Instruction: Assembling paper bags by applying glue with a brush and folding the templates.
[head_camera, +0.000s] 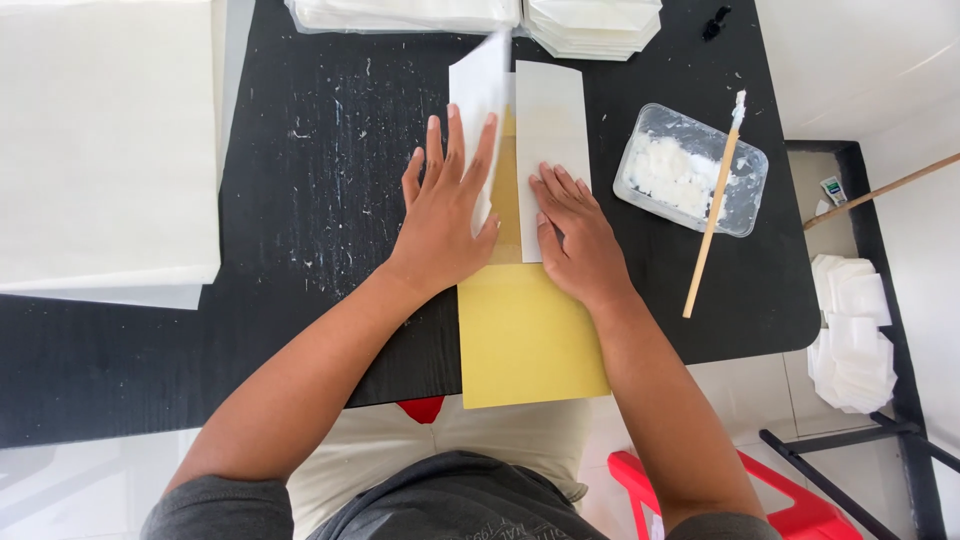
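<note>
On the black desk (300, 150), the thin white paper sheet (548, 130) lies over a yellow card template (525, 330), its right flap folded flat under the open right hand (578, 235), the left flap mid-fold under the spread left hand (445, 215), unglued

— Left hand (440, 215)?
— Spread flat, fingers splayed, pressing a white paper flap (480, 95) whose upper edge lifts off, blurred.
— Right hand (575, 235)?
— Flat on the other white flap (552, 130), fingertips near the fold's inner edge.
— Underneath?
— Yellow card (525, 335), running between the flaps and hanging past the near edge of the black table (300, 180).
— To the right?
— Clear plastic tub (690, 170) of white paste, with a wooden stick (712, 215) leaning across it, paste on the tip.
— Farther back?
— Stacks of white folded paper (590, 25) along the far edge; large white sheets (100, 150) at the left.
</note>
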